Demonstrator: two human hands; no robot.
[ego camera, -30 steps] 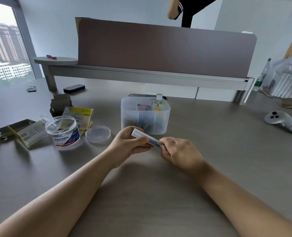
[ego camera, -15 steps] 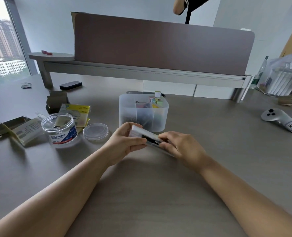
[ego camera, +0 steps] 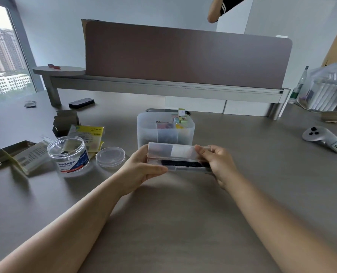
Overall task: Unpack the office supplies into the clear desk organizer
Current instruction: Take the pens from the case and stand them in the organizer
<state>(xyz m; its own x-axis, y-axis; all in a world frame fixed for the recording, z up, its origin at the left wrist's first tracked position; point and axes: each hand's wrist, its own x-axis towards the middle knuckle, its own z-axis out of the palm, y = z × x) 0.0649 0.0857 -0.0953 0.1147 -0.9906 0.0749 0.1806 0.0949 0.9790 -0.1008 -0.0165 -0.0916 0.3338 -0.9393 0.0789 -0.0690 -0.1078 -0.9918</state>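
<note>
Turned broadside now, flat clear plastic case (ego camera: 173, 157) — left hand (ego camera: 142, 170), right hand (ego camera: 217, 164) gripping ends; advise opening level — contents may spill.

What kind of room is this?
Probably an office: a long grey desk with a brown divider screen, tall city buildings outside the window, and a clear plastic desk organizer.

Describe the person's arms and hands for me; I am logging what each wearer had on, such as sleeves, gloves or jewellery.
Both forearms are bare all the way to the bottom edge of the picture: no sleeve shows. The left hand and the right hand are bare too, with no gloves. No watch, bracelet or ring can be seen on the parts of the wrists and fingers that show, and no markings or cables.
</note>
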